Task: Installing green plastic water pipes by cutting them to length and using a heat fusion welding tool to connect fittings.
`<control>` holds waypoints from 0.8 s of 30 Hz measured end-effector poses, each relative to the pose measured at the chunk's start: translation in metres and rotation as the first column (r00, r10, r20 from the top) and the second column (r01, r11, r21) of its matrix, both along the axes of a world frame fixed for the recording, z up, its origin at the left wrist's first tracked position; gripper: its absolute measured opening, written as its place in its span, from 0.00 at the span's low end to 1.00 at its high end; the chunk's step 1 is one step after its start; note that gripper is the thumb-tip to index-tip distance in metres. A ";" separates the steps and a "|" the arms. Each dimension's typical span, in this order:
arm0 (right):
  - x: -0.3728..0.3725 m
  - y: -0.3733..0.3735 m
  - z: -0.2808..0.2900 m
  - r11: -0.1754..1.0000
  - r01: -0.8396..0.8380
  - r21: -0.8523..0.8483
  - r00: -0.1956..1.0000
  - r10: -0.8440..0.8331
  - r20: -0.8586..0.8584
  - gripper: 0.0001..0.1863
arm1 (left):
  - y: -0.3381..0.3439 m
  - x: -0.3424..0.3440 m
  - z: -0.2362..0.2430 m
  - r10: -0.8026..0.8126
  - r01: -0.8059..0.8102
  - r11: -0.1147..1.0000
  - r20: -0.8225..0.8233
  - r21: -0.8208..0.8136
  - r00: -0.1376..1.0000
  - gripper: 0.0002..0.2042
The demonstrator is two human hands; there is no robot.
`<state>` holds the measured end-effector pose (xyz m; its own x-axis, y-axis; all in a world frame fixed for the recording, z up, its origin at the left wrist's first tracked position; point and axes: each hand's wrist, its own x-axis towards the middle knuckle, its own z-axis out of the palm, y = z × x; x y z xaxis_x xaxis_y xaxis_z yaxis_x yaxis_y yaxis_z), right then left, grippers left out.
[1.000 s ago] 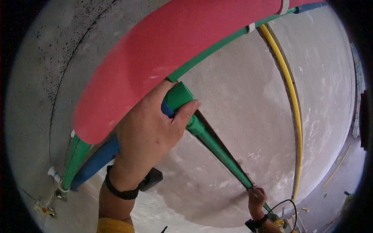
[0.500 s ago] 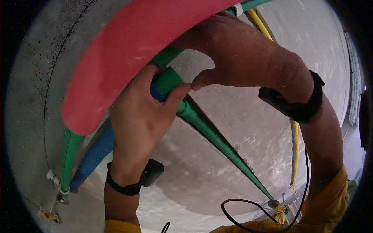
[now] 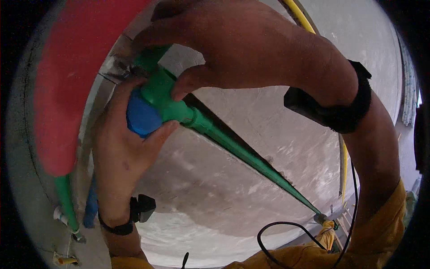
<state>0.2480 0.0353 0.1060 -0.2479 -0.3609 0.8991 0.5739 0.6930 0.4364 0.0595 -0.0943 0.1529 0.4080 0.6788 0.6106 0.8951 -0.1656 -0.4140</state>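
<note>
My left hand is wrapped around a blue tube, which looks like soft pipe insulation. Its upper part bulges between thumb and fingers, against a green pipe fitting. My right hand arches over the fitting from above. The right thumb presses on the fitting's side, while the fingers curl past its far side, their tips partly hidden. From the fitting a green pipe runs down to the lower right in a groove. More of the blue tube shows below, beside my left wrist.
A thick red insulation tube hangs at the upper left, over another green pipe. Yellow conduit runs in a groove at upper right. A black cable loops near my front. Grey plastered wall lies behind.
The view has shifted, and the red tube now sits further left, uncovering the fitting. My right thumb has moved onto the fitting. More of the blue tube shows in my left hand.
</note>
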 end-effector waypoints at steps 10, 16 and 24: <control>0.005 -0.007 0.004 0.948 -0.201 -0.248 0.965 0.235 0.117 0.21 | 0.011 0.004 -0.005 -0.113 0.114 0.991 -0.013 0.073 0.994 0.32; -0.005 -0.028 0.007 0.974 -0.115 -0.194 0.990 0.129 0.062 0.34 | 0.007 0.002 -0.004 -0.121 0.130 0.984 -0.084 0.121 0.989 0.28; -0.010 -0.018 0.006 0.985 -0.073 -0.158 0.996 0.064 -0.062 0.32 | 0.011 0.001 -0.001 -0.233 0.249 0.959 -0.123 0.138 0.965 0.24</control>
